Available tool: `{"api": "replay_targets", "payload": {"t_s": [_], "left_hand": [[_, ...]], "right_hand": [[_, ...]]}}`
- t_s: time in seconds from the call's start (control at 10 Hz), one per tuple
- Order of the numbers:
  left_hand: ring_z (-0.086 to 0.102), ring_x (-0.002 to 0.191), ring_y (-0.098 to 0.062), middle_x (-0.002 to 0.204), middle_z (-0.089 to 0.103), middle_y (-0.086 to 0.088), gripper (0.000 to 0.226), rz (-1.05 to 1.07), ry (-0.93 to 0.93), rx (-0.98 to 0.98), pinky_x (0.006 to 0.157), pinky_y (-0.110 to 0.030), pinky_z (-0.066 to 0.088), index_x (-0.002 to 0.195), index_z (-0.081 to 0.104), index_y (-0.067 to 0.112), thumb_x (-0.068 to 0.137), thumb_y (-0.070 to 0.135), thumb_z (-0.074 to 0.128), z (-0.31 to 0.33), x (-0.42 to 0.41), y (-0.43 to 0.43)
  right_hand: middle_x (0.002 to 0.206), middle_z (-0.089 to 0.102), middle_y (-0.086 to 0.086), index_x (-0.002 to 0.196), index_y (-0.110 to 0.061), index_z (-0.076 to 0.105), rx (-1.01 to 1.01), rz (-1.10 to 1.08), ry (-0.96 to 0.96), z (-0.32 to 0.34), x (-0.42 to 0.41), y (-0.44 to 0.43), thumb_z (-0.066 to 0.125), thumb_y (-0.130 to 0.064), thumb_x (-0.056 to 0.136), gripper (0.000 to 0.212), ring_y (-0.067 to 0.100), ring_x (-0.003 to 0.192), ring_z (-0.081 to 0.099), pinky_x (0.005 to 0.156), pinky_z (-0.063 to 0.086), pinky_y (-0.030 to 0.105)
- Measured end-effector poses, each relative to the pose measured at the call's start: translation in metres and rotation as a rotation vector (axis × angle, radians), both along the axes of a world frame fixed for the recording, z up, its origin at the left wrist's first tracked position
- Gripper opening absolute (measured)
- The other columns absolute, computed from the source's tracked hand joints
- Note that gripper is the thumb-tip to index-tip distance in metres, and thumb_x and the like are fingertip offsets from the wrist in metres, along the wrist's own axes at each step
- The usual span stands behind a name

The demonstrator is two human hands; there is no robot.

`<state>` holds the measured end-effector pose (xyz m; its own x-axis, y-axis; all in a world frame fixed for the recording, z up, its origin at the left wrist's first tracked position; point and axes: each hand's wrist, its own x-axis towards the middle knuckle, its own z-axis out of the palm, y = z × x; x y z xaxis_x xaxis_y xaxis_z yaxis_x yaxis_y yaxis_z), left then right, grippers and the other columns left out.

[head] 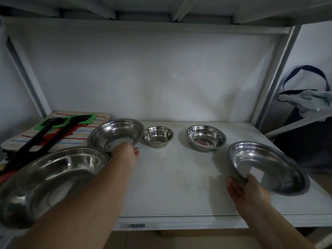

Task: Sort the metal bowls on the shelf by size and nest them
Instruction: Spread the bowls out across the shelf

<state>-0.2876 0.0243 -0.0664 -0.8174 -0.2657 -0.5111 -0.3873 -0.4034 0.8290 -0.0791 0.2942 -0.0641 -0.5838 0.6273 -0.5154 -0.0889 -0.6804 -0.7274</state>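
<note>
Several steel bowls are on the white shelf (170, 177). The largest bowl (50, 178) sits at the front left. Behind it a medium-large bowl (115, 133) is tilted, and my left hand (127, 151) grips its near rim. The smallest bowl (158, 136) stands beside it, and a small bowl (206, 137) stands right of the middle. My right hand (246, 189) holds the near rim of a wide shallow bowl (269, 168), which is tipped up at the front right.
A striped cloth (75, 135) with black and green-edged utensils (53, 130) lies at the back left. Slanted shelf posts (276, 78) frame both sides. A bag with a dark strap (305, 97) hangs to the right, outside the shelf.
</note>
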Motion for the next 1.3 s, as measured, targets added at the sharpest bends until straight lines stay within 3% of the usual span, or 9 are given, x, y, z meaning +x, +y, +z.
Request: {"api": "replay_targets", "payload": {"t_s": [0.1,0.2,0.3,0.4,0.5,0.7,0.9,1.1,1.3], "left_hand": [[0.060,0.116,-0.033,0.094,0.055,-0.013,0.045,-0.071,0.104,0.088,0.101,-0.038,0.048,0.146,0.040,-0.007,0.103,-0.003,0.027,0.020,0.010,0.002],[0.055,0.128,-0.033,0.117,0.059,-0.017,0.051,-0.038,0.146,0.132,0.101,-0.041,0.043,0.149,0.040,0.004,0.102,0.000,0.021,0.044,0.016,0.004],[0.057,0.126,-0.033,0.139,0.055,-0.021,0.051,-0.098,0.181,0.095,0.096,-0.040,0.045,0.149,0.042,0.005,0.103,0.007,0.020,0.073,0.033,0.004],[0.062,0.121,-0.034,0.140,0.057,-0.024,0.049,-0.193,0.227,0.052,0.090,-0.038,0.049,0.147,0.042,0.000,0.105,0.011,0.020,0.103,0.067,0.005],[0.069,0.088,-0.029,0.112,0.069,-0.023,0.043,-0.336,0.241,-0.067,0.074,-0.038,0.055,0.143,0.044,-0.001,0.108,0.016,0.026,0.126,0.108,0.002],[0.074,0.065,-0.024,0.086,0.071,-0.019,0.024,-0.653,0.271,-0.252,0.083,-0.040,0.055,0.114,0.058,0.001,0.106,0.010,0.037,0.158,0.201,0.002],[0.076,0.067,-0.026,0.076,0.078,-0.015,0.026,-0.776,0.262,-0.403,0.064,-0.034,0.062,0.122,0.059,0.000,0.103,0.010,0.046,0.163,0.252,0.003],[0.076,0.070,-0.027,0.084,0.076,-0.017,0.024,-0.811,0.234,-0.477,0.069,-0.035,0.062,0.120,0.058,0.003,0.102,0.007,0.043,0.162,0.267,-0.004],[0.075,0.070,-0.026,0.083,0.075,-0.016,0.017,-0.664,0.247,-0.701,0.072,-0.039,0.063,0.101,0.066,0.002,0.097,0.018,0.063,0.150,0.263,-0.018]], "right_hand": [[0.084,0.067,0.019,0.138,0.003,0.052,-0.005,-0.052,-0.013,0.004,0.000,0.006,0.045,-0.008,0.104,0.036,0.024,0.070,0.067,0.055,0.060,0.035],[0.084,0.065,0.019,0.139,0.002,0.050,0.004,-0.082,-0.032,0.010,0.004,0.010,0.040,0.001,0.100,0.040,0.025,0.070,0.066,0.064,0.058,0.036],[0.084,0.066,0.018,0.133,0.002,0.056,0.048,-0.089,-0.048,0.018,0.017,0.010,0.047,-0.001,0.100,0.034,0.023,0.069,0.067,0.069,0.059,0.035],[0.084,0.070,0.020,0.115,0.002,0.064,0.141,-0.036,-0.074,0.032,0.036,0.005,0.054,0.001,0.096,0.022,0.024,0.065,0.068,0.061,0.058,0.032],[0.087,0.073,0.025,0.106,0.005,0.068,0.256,0.078,-0.101,0.047,0.058,0.001,0.056,0.001,0.093,0.018,0.027,0.065,0.068,0.060,0.056,0.033],[0.081,0.075,0.025,0.105,0.013,0.068,0.432,0.374,-0.140,0.072,0.097,-0.018,0.057,0.002,0.093,0.019,0.023,0.055,0.067,0.048,0.056,0.028],[0.072,0.070,0.022,0.098,0.011,0.065,0.592,0.525,-0.147,0.095,0.126,-0.042,0.049,-0.004,0.102,0.023,0.023,0.055,0.064,0.045,0.053,0.027],[0.068,0.070,0.019,0.079,0.009,0.069,0.664,0.596,-0.059,0.106,0.139,-0.050,0.050,-0.002,0.097,0.028,0.020,0.052,0.058,0.049,0.051,0.028],[0.070,0.072,0.019,0.090,0.012,0.069,0.683,0.640,-0.045,0.102,0.138,-0.051,0.047,-0.005,0.101,0.030,0.018,0.050,0.059,0.050,0.051,0.030]]}}
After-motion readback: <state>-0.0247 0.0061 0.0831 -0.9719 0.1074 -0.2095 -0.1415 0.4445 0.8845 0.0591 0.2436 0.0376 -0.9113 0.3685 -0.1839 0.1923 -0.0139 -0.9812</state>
